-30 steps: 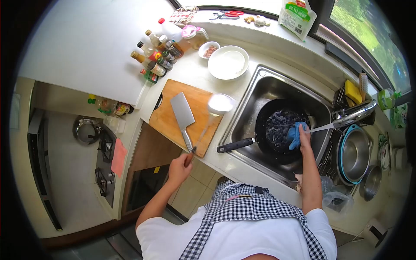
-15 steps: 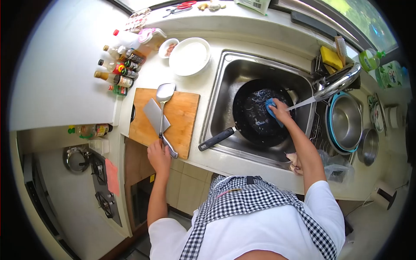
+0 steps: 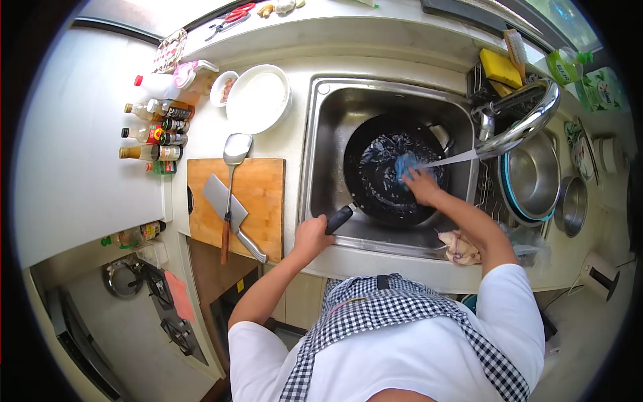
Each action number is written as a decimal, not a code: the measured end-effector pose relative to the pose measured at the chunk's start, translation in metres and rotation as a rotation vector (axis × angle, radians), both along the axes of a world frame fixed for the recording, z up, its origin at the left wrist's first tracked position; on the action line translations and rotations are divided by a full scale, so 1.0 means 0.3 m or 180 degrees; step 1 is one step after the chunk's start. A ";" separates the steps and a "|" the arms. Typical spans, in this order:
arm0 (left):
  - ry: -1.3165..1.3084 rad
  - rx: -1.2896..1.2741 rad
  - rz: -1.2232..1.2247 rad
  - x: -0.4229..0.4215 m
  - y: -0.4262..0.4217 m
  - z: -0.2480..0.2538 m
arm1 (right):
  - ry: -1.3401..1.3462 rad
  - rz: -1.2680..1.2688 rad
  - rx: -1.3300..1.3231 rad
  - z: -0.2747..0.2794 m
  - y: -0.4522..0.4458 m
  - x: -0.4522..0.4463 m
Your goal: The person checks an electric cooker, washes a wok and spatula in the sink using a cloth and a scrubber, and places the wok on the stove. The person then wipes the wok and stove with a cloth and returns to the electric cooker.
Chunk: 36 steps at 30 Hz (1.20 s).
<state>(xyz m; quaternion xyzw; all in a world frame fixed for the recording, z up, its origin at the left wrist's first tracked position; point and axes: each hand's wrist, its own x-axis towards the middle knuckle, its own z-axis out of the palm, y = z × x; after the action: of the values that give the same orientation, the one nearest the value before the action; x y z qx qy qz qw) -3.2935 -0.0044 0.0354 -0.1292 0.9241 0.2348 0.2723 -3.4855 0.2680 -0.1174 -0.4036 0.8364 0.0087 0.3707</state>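
Observation:
A black wok (image 3: 375,194) with a wet, shiny inside sits in the steel sink (image 3: 325,157). My left hand (image 3: 312,238) is closed round the end of the wok's black handle (image 3: 340,218), over the sink's near left edge. Inside the wok, my right hand (image 3: 422,187) presses a blue cloth (image 3: 404,165) against the surface. Water runs from the faucet (image 3: 522,130) onto the cloth and fingers. On the wooden cutting board (image 3: 268,201) lie a cleaver (image 3: 224,201) and a metal spatula (image 3: 236,151) with a wooden handle.
A white bowl (image 3: 258,100) and a small bowl of meat (image 3: 224,88) stand behind the board, near several sauce bottles (image 3: 151,153). Metal basins (image 3: 532,174) are right of the sink. A beige rag (image 3: 459,248) lies on its front edge. A yellow sponge (image 3: 499,68) sits behind the faucet.
My left hand has gone from the spatula's handle on the board to the wok's handle. The spatula's handle now lies further left. My right hand and the cloth have moved slightly within the wok.

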 end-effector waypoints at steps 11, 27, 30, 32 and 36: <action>-0.2823 0.3438 0.2251 -0.082 0.006 0.041 | -0.0669 -0.0606 -0.3047 -0.034 -0.345 0.123; -0.2163 0.3043 0.2164 -0.058 0.084 0.024 | -0.0646 0.0169 0.0555 -0.074 0.071 0.188; -0.2155 0.3080 0.2186 -0.047 0.093 0.013 | -0.2236 -0.0940 -0.0427 0.078 -0.067 0.249; -0.2146 0.3081 0.2217 -0.045 0.098 0.019 | -0.2704 -0.1195 -0.1456 0.171 -0.149 0.246; -0.2052 0.3097 0.2245 -0.041 0.096 0.019 | -0.2266 -0.0504 -0.1957 0.076 -0.108 0.240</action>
<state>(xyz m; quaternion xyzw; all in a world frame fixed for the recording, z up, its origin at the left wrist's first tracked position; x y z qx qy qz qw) -3.3059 0.0242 0.0413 -0.3491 0.4886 0.6481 0.4683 -3.4136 0.2356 -0.0947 -0.4075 0.6495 -0.4062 0.4971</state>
